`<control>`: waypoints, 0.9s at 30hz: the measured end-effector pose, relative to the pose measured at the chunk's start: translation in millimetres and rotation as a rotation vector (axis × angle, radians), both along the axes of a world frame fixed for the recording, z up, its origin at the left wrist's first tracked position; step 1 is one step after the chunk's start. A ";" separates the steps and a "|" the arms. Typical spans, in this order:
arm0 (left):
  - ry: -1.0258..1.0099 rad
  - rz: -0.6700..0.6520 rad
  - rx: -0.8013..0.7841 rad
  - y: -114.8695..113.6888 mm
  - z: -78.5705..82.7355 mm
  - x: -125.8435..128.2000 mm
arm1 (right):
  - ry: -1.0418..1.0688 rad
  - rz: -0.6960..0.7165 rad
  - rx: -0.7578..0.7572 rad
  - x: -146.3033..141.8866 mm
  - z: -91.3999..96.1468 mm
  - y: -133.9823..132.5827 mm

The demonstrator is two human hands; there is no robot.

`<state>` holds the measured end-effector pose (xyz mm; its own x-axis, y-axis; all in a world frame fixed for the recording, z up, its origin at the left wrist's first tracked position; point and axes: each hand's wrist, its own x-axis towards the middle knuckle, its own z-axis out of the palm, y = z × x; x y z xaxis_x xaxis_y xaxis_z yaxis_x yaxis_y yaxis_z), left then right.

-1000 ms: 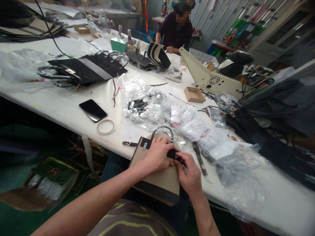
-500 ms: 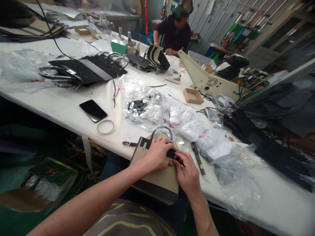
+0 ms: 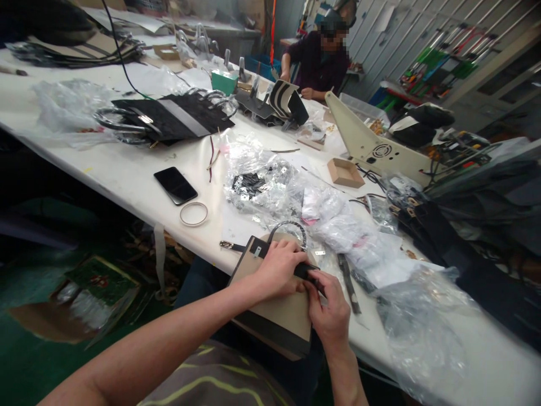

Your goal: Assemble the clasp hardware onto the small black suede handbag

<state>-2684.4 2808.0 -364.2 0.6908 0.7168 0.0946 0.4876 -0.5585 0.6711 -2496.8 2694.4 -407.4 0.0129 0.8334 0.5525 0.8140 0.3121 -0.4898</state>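
A beige and black handbag (image 3: 276, 318) leans against the table's front edge, over my lap. Its plastic-wrapped handle (image 3: 288, 224) arches up at the far side, and a black strap with a metal buckle (image 3: 228, 245) sticks out to the left. A small metal plate (image 3: 257, 251) sits on the black top band. My left hand (image 3: 281, 268) grips the bag's top, fingers bent over the black band. At the top right corner, my right hand (image 3: 329, 299) pinches the end of a black strap (image 3: 311, 268); its fingertips are partly hidden.
A phone (image 3: 176, 185) and a tape roll (image 3: 194, 214) lie left on the table. Clear plastic bags (image 3: 262, 175) with small metal plates spread ahead. A small cardboard box (image 3: 345, 173) and a beige machine (image 3: 376, 148) stand beyond. A co-worker (image 3: 323, 67) sits across the table.
The camera view has turned slightly, so the whole scene sits further right. Both hands stay at the handbag's top right corner, with the right fingers shifted slightly along the black strap.
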 end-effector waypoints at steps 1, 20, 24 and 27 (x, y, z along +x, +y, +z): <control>0.001 -0.003 0.002 0.3 -0.2 0.4 | -0.005 -0.006 0.009 -0.5 0.2 0.1; -0.024 -0.015 0.006 1.7 -0.4 -2.4 | 0.014 0.014 -0.096 1.2 9.3 0.7; -0.027 -0.052 -0.049 9.0 -2.2 -5.3 | 0.131 -0.168 -0.198 31.1 22.3 6.3; -0.027 -0.090 -0.102 17.3 1.0 -4.1 | -0.006 -0.478 -0.140 65.4 20.1 22.1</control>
